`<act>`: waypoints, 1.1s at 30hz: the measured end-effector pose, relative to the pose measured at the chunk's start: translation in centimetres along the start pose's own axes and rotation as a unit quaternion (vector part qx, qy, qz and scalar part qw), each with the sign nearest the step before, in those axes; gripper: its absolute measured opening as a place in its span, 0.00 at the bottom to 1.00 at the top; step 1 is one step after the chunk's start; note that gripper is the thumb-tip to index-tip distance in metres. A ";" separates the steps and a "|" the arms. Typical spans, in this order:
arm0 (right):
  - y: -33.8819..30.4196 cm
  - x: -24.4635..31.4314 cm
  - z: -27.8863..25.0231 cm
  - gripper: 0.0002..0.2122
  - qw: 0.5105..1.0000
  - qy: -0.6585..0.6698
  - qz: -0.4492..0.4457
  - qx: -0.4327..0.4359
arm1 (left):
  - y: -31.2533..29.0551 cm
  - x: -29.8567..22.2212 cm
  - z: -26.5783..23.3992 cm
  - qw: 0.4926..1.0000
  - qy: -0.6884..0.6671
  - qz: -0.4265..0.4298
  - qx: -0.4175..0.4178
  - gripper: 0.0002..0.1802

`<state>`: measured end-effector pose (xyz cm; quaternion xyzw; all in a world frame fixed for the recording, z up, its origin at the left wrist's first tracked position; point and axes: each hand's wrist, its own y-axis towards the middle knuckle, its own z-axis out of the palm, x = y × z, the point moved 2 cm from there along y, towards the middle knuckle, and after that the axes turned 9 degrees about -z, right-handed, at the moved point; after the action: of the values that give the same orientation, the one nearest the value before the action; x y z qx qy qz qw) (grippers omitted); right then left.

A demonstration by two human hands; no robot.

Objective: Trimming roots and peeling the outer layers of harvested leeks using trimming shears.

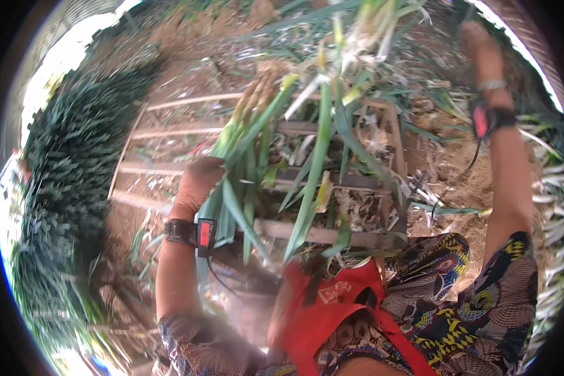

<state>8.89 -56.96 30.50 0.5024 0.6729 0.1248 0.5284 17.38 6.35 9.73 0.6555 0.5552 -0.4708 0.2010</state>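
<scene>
My left hand (197, 180) is closed round the leafy part of a bunch of long green onions (243, 125). The bunch slants up and away from me, its pale brownish root ends pointing to the far side. It lies over a low slatted wooden frame (169, 131). Far out to the right, my right hand (480, 45) is stretched away from me at the edge of the view. Motion blurs its fingers, so I cannot make out whether it holds anything. Black straps with red-faced devices sit on both wrists.
More green onions (366, 34) lie beyond the frame, with loose leaves and peelings on the bare soil (445, 169). A tall heap of dark green leaves (62, 163) stands at the left. White-stemmed onions (553, 232) line the right edge.
</scene>
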 end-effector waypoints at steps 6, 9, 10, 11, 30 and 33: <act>-16.1 28.2 -7.6 0.21 0.666 0.473 0.290 0.499 | 11.6 2.9 2.7 0.966 0.214 0.091 -0.111 0.18; -21.1 33.8 -10.9 0.33 0.691 0.424 0.325 0.487 | 13.6 -1.0 7.8 0.930 0.342 0.018 -0.131 0.27; -20.9 35.0 -11.6 0.36 0.749 0.368 0.297 0.465 | 13.7 -1.1 8.7 0.905 0.401 -0.007 -0.138 0.30; -20.2 35.5 -12.0 0.39 0.803 0.306 0.265 0.438 | 14.1 -0.1 8.9 0.902 0.402 -0.060 -0.147 0.36; -18.1 38.5 -11.3 0.49 0.711 0.288 0.360 0.531 | 2.1 -0.4 6.2 0.947 0.320 -0.017 -0.021 0.22; -19.7 39.4 -11.4 0.46 0.681 0.348 0.357 0.536 | -2.2 -1.6 5.5 0.963 0.258 -0.057 0.058 0.22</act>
<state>-8.90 -30.07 -1.66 0.8224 0.5296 0.0881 -0.1883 13.28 1.81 9.01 0.7327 0.5963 -0.3276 -0.0148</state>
